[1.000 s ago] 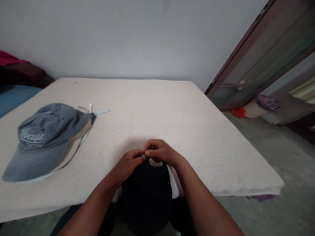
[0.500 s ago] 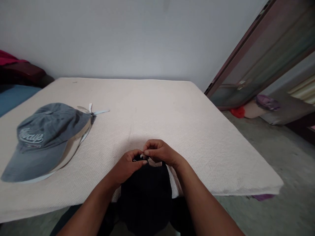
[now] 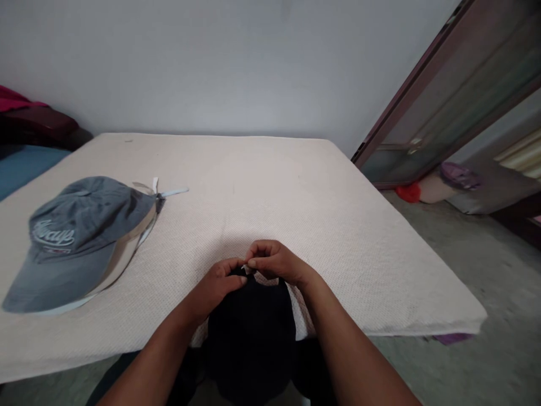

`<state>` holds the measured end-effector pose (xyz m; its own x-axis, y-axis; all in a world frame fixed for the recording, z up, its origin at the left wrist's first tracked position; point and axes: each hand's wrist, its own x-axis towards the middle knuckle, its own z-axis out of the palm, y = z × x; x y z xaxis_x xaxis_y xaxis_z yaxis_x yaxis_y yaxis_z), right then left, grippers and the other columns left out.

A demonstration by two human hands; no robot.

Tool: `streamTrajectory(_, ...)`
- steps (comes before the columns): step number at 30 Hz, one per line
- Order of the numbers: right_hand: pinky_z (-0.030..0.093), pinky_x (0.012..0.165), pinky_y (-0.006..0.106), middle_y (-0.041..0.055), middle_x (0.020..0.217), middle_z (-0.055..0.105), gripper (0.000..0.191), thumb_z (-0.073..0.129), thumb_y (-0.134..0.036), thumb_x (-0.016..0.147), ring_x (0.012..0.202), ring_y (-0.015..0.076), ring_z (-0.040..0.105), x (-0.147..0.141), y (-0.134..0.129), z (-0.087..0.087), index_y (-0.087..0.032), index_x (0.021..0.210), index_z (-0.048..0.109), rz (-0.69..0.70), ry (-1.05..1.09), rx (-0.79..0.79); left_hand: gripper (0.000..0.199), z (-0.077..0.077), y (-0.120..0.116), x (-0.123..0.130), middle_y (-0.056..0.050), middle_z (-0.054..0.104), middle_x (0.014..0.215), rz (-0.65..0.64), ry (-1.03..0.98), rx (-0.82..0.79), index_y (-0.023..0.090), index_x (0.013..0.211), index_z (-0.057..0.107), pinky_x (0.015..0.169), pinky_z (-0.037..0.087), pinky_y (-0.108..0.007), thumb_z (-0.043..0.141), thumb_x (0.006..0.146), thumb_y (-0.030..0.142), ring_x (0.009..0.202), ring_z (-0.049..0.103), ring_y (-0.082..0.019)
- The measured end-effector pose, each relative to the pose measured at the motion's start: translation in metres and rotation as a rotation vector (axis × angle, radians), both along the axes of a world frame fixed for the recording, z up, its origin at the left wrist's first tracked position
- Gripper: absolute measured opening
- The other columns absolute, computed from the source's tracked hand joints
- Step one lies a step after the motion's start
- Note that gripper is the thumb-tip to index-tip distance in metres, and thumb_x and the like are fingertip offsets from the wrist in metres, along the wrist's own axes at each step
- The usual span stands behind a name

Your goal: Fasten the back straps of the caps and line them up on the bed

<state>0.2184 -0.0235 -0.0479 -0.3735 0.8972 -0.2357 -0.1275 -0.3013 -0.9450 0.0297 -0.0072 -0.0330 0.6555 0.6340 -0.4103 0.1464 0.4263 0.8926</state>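
A black cap point(image 3: 252, 332) lies at the near edge of the table, partly over my lap, its opening at the back facing away from me. My left hand point(image 3: 217, 287) pinches the rim of that opening between thumb and fingers. Close against it, my right hand point(image 3: 276, 262) has thumb and forefinger closed on a small pale strip point(image 3: 244, 269) at the rim; whether this is a tag or part of the strap I cannot tell. To the left sits a grey cap point(image 3: 91, 225) with white lettering, resting over a beige one with ribbon ties at its back.
A cream textured cloth covers the table point(image 3: 270, 186), which stands against a pale wall point(image 3: 220, 67). At the far left are a blue surface point(image 3: 29, 166) and dark red items. A door point(image 3: 414, 124) and bundles point(image 3: 459, 176) on the floor are at right.
My left thumb has drawn back slightly to the left along the black cap's rim. The pale strip has shifted a little between my fingers. The grey cap has not moved.
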Motion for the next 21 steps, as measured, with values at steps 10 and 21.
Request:
streamTrajectory(10, 0.021, 0.038, 0.017, -0.0076, 0.052, 0.045, 0.012, 0.064, -0.026, 0.075, 0.042, 0.0035, 0.031, -0.002, -0.001, 0.001, -0.016, 0.08, 0.059, -0.012, -0.008, 0.013, 0.03, 0.001, 0.0, 0.0, -0.004, 0.07, 0.082, 0.033, -0.047, -0.092, 0.018, 0.105, 0.067, 0.064, 0.043, -0.024, 0.064, 0.075, 0.022, 0.067, 0.06, -0.014)
streamTrajectory(21, 0.018, 0.037, 0.018, -0.0079, 0.052, 0.046, 0.017, 0.066, -0.029, 0.073, 0.039, 0.0028, 0.029, 0.0, -0.001, -0.001, -0.016, 0.08, 0.059, 0.015, 0.107, -0.055, 0.04, 0.0, 0.004, -0.011, -0.003, 0.068, 0.077, -0.052, -0.139, -0.236, 0.019, 0.112, 0.065, 0.063, 0.041, -0.024, 0.062, 0.072, 0.013, 0.065, 0.06, -0.013)
